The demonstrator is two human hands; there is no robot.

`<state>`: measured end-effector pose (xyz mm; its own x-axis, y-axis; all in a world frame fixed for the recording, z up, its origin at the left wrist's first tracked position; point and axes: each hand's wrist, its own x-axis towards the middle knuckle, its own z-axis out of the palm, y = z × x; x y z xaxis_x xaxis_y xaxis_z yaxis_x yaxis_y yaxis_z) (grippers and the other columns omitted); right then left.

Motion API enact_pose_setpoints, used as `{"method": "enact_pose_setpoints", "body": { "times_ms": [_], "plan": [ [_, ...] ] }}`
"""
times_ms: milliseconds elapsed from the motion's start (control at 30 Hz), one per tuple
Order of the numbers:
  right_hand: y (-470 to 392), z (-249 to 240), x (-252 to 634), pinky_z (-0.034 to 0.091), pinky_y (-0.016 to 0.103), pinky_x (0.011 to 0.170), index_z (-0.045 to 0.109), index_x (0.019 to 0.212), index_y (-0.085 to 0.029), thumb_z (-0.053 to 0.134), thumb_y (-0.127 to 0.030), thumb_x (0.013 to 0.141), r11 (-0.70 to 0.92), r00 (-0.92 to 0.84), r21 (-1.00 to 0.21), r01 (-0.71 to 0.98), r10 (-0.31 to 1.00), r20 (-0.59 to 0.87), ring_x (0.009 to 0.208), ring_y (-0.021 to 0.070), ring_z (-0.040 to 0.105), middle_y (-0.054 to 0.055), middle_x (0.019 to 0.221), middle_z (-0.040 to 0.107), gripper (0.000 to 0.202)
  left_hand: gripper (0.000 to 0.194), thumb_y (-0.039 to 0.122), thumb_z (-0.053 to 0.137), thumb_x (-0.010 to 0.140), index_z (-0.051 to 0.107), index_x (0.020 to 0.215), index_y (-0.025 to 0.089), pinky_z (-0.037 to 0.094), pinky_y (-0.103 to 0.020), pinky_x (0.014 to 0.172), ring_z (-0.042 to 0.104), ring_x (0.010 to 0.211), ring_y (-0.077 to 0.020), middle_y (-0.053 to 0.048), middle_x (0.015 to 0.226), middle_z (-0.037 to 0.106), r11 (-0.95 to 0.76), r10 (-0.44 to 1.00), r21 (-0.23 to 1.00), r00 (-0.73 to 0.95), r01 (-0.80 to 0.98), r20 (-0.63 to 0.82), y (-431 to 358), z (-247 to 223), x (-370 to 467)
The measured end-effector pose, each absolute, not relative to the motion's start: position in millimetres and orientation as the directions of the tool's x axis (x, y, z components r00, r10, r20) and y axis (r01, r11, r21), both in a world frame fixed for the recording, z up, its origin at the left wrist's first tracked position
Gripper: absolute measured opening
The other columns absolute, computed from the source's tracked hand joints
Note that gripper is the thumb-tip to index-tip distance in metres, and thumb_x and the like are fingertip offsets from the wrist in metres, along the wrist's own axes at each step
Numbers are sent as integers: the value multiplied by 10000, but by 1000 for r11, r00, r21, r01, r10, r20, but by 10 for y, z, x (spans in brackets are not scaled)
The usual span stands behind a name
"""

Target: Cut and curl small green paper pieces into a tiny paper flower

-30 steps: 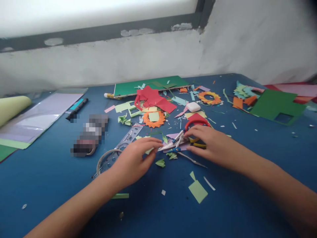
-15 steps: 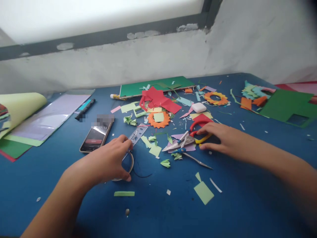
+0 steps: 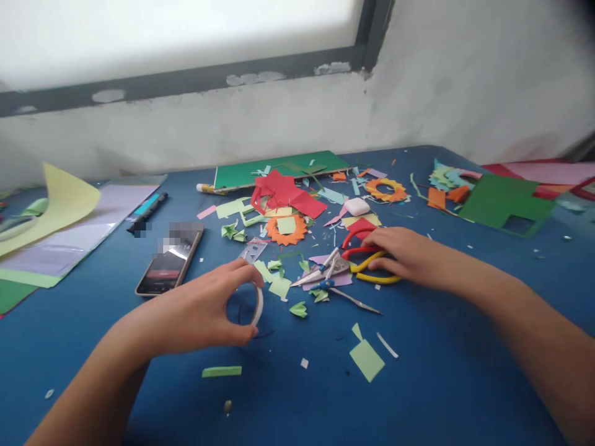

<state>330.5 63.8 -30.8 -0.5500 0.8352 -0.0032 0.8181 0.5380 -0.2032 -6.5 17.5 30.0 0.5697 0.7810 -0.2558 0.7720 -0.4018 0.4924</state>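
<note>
My left hand curves around a roll of white tape, gripping its rim between thumb and fingers and tilting it up. A clear ruler lies just beyond. My right hand has its fingers and thumb on the handles of scissors, one loop red and one yellow. The blades point left over a purple paper piece. Crossing near them is a compass-like tool with blue and white parts. Folded green paper pieces lie between my hands.
A phone and a black utility knife lie at left, near a plastic packet of paper. Orange paper rings, red paper and a green board spread toward the wall. Cut green paper sits at right.
My left hand has lifted the tape roll, which lay flatter before, and tilted it up. The ruler is now less covered. My right hand stays at the scissors, whose handles show more; the view has shifted.
</note>
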Motion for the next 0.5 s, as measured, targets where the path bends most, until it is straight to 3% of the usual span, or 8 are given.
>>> {"method": "enact_pose_setpoints", "body": {
  "times_ms": [67, 167, 300, 400, 500],
  "plan": [
    [615, -291, 3274, 468, 428, 808, 640, 898, -194, 534, -292, 785, 534, -533, -139, 834, 845, 42, 816, 253, 614, 83, 866, 676, 184, 354, 314, 651, 723, 574, 1067, 282, 515, -269, 692, 623, 892, -215, -25, 1131, 589, -419, 784, 540, 590, 730, -191, 192, 282, -34],
    [558, -241, 3230, 353, 496, 954, 615, 1044, -205, 493, -276, 825, 496, -486, -37, 867, 861, 150, 880, 268, 616, 84, 962, 679, 261, 415, 322, 642, 757, 519, 1153, 292, 481, -355, 898, 522, 1133, -252, -35, 1237, 536, -432, 786, 587, 605, 685, -127, 218, 230, 12],
    [476, -134, 3220, 294, 553, 963, 554, 1204, -171, 352, -240, 901, 393, -392, 55, 918, 875, 286, 993, 331, 577, 140, 1005, 641, 371, 423, 307, 624, 801, 463, 1192, 297, 430, -385, 994, 475, 1188, -225, -35, 1276, 488, -451, 758, 656, 648, 605, -77, 212, 176, 80],
    [449, -70, 3275, 378, 543, 859, 539, 1215, -120, 341, -280, 912, 314, -313, 56, 948, 881, 356, 963, 375, 566, 198, 1002, 598, 395, 419, 306, 635, 805, 454, 1182, 291, 419, -373, 1017, 437, 1226, -215, -36, 1279, 476, -464, 749, 697, 663, 546, -21, 192, 143, 132],
    [454, -48, 3344, 419, 505, 842, 517, 1207, -143, 441, -366, 885, 285, -230, -81, 955, 886, 403, 1013, 382, 548, 199, 1068, 583, 399, 400, 301, 642, 807, 454, 1160, 284, 426, -370, 1012, 418, 1243, -212, -38, 1269, 482, -464, 756, 728, 654, 505, 29, 195, 86, 172]
  ]
}}
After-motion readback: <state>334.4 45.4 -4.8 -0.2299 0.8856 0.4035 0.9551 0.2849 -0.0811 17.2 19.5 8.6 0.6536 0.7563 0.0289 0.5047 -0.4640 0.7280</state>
